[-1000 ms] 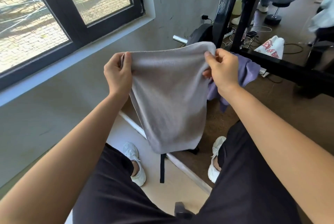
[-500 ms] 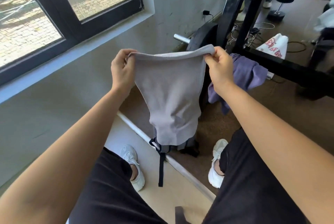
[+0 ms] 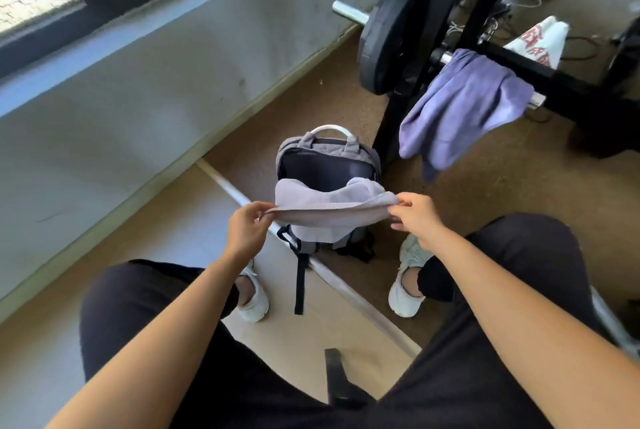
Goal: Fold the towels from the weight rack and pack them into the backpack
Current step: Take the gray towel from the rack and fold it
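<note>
I hold a folded grey towel (image 3: 329, 210) stretched low between both hands, right over the open grey backpack (image 3: 329, 158) that stands on the floor between my feet. My left hand (image 3: 247, 229) pinches the towel's left end and my right hand (image 3: 415, 215) pinches its right end. The towel's far edge drapes onto the backpack's dark opening and hides the bag's front. A purple towel (image 3: 460, 106) hangs over the bar of the black weight rack (image 3: 519, 68) to the right of the bag.
A black weight plate (image 3: 388, 37) on a steel bar stands behind the backpack. A grey wall with a dark-framed window runs along the left. A white bag with red print (image 3: 540, 40) and cables lie behind the rack. My white shoes flank the backpack.
Both hands have dropped from chest height to just above the backpack, carrying the grey towel down. The view has tilted downward, and the backpack, hidden before by the towel, is now in sight.
</note>
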`<state>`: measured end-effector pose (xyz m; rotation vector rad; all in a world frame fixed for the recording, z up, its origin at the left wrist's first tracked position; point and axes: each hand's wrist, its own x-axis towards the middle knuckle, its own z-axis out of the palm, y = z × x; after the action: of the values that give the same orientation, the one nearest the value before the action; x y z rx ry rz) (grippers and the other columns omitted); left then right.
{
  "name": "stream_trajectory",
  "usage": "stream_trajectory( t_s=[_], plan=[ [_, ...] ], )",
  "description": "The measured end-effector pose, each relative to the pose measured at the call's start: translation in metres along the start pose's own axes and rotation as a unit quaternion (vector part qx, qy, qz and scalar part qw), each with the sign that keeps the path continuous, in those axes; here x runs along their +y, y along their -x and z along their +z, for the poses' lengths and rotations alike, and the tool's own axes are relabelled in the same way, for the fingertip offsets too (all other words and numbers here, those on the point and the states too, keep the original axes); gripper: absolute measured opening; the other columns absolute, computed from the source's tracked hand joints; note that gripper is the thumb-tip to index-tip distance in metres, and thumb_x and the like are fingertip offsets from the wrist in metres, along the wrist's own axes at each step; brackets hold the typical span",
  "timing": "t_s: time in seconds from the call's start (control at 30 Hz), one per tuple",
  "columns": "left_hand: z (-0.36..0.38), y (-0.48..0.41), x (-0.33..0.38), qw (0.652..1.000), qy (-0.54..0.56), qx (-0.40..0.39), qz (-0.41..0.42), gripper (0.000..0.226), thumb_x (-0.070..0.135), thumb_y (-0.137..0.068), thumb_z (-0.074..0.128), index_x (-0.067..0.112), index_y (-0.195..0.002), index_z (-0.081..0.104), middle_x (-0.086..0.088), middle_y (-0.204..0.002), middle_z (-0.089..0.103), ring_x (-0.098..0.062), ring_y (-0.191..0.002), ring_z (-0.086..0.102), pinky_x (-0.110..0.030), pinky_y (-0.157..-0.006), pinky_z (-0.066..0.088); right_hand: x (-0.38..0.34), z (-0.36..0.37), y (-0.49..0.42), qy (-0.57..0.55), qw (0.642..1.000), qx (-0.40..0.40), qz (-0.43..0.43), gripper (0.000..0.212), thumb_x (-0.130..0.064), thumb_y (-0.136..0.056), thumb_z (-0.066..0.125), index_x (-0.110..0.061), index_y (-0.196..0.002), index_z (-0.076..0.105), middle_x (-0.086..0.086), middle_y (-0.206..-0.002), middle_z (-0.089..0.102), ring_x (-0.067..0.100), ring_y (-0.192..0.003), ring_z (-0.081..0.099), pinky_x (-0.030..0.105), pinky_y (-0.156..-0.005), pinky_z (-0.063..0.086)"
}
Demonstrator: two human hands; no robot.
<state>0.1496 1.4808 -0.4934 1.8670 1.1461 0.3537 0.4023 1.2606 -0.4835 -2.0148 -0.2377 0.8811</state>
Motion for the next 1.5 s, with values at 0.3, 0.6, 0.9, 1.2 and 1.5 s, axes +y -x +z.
stream_trajectory(
  t_s=[0.3,0.6,0.9,1.2,1.5],
  plan=[
    [0.036,-0.005,-0.036,0.969,0.054,-0.072,-0.23,0.017,0.02,-0.097,0.062,0.006,-0.102,0.068,-0.016,-0.08,0.073,-0.023,-0.058,0.067,-0.028,-0.054,0.059,0.04,0.022,-0.034,0.027,0.985,-0.015,0.168,0.025,0.001,-0.094,0.06,-0.011,-0.116,0.066,0.017,-0.092,0.07,0.025,-0.076,0.069,0.034,-0.063,0.059],
    [0.067,-0.044,-0.048,0.899,0.233,-0.055,-0.366,0.024,0.019,-0.092,0.06,0.005,-0.108,0.071,-0.012,-0.096,0.07,-0.023,-0.073,0.065,-0.029,-0.069,0.06,0.058,0.041,-0.066,-0.147,0.963,0.02,0.224,0.02,-0.006,-0.091,0.067,-0.004,-0.111,0.065,0.017,-0.112,0.069,0.028,-0.091,0.07,0.037,-0.071,0.062],
    [0.086,-0.064,-0.033,0.903,0.209,-0.207,-0.313,0.034,0.012,-0.06,0.055,0.017,-0.094,0.054,0.001,-0.097,0.055,-0.018,-0.093,0.053,-0.034,-0.084,0.051,0.059,0.062,-0.096,-0.149,0.972,-0.104,0.151,0.084,0.012,-0.079,0.07,-0.033,-0.144,0.04,-0.002,-0.12,0.063,0.021,-0.103,0.066,0.04,-0.085,0.059],
    [0.072,-0.046,-0.046,0.951,0.074,-0.152,-0.259,0.02,0.026,-0.092,0.072,0.007,-0.1,0.071,0.003,-0.089,0.069,-0.013,-0.083,0.062,-0.018,-0.063,0.043,0.07,0.051,-0.088,-0.018,0.98,-0.102,0.169,0.049,-0.022,-0.082,0.072,-0.024,-0.129,0.06,0.003,-0.116,0.068,0.024,-0.111,0.063,0.045,-0.098,0.053],
    [0.036,-0.029,-0.011,0.969,0.099,-0.05,-0.223,0.021,0.028,-0.095,0.066,0.011,-0.106,0.059,-0.013,-0.103,0.065,-0.027,-0.09,0.069,-0.041,-0.069,0.063,0.035,0.027,-0.047,-0.103,0.985,-0.02,0.139,0.04,-0.019,-0.094,0.069,-0.017,-0.132,0.054,0.012,-0.125,0.061,0.029,-0.106,0.064,0.037,-0.066,0.059]
  ],
)
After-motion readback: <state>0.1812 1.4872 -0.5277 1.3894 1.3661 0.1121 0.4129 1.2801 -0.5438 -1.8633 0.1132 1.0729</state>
